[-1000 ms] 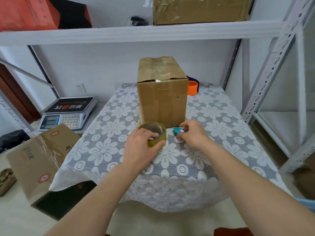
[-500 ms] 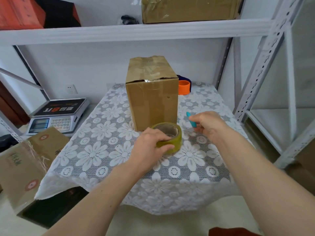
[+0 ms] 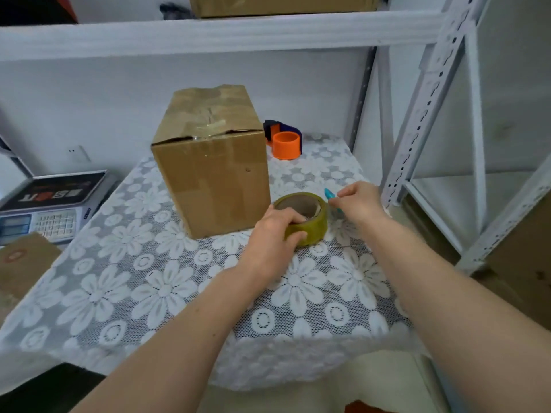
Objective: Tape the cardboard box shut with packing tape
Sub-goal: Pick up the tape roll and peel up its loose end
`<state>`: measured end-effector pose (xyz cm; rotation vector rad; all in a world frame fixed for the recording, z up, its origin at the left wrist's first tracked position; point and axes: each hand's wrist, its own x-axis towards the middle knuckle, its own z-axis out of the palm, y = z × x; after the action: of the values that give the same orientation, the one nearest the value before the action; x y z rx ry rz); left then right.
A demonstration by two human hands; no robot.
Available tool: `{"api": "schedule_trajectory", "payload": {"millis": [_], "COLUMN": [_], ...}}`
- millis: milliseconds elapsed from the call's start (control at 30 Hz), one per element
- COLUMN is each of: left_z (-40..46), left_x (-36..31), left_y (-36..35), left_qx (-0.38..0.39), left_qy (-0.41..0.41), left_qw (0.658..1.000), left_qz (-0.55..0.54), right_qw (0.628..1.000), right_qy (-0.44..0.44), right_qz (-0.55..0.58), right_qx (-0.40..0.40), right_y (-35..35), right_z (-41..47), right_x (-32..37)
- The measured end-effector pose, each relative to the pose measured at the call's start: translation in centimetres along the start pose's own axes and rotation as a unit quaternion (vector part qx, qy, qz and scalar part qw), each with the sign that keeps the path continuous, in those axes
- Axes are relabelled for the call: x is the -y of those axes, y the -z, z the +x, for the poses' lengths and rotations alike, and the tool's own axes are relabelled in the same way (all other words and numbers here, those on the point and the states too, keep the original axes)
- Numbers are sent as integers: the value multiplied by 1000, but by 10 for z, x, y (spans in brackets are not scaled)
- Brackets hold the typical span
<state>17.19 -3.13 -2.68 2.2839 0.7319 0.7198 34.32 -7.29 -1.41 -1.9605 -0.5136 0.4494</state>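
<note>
A tall brown cardboard box (image 3: 213, 171) stands upright on the lace-covered table (image 3: 134, 281), its top flaps folded down with old clear tape across them. Just right of its front corner sits a roll of yellowish packing tape (image 3: 310, 225). My left hand (image 3: 272, 234) grips the roll from the near side, fingers over its rim. Beside the roll, my right hand (image 3: 359, 202) pinches a small teal cutter (image 3: 329, 194), its tip pointing up and left.
An orange and blue tape dispenser (image 3: 284, 141) stands behind the box at the back right. A weighing scale (image 3: 50, 204) sits left of the table. White metal shelving (image 3: 426, 93) rises close on the right, and a shelf board (image 3: 208, 31) runs overhead.
My right hand lifted the teal cutter off the table and moved it to the right side of the roll. My left hand kept hold of the roll. The view shifted right.
</note>
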Motion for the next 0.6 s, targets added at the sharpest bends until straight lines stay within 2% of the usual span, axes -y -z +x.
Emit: {"api": "schedule_trajectory", "payload": {"millis": [133, 267, 433, 533, 600], "left_z": [6, 22, 55, 69, 73], "left_x": [-3, -14, -13, -9, -6], "left_y": [-5, -11, -22, -27, -31], "left_qx": [-2, -41, -64, -51, -29], "left_qy": [5, -12, 29, 70, 59], "left_qw": [1000, 999, 997, 995, 991], "left_qz": [-11, -31, -8, 40, 117], "right_qw": [1000, 999, 998, 998, 998], "right_qy": [3, 30, 17, 12, 13], "right_qz": [-4, 9, 32, 19, 8], "right_qx": [-9, -34, -60, -64, -63], "right_y": [-6, -11, -19, -21, -24], "right_z": [17, 39, 71, 92, 105], "right_x": [0, 11, 18, 17, 17]}}
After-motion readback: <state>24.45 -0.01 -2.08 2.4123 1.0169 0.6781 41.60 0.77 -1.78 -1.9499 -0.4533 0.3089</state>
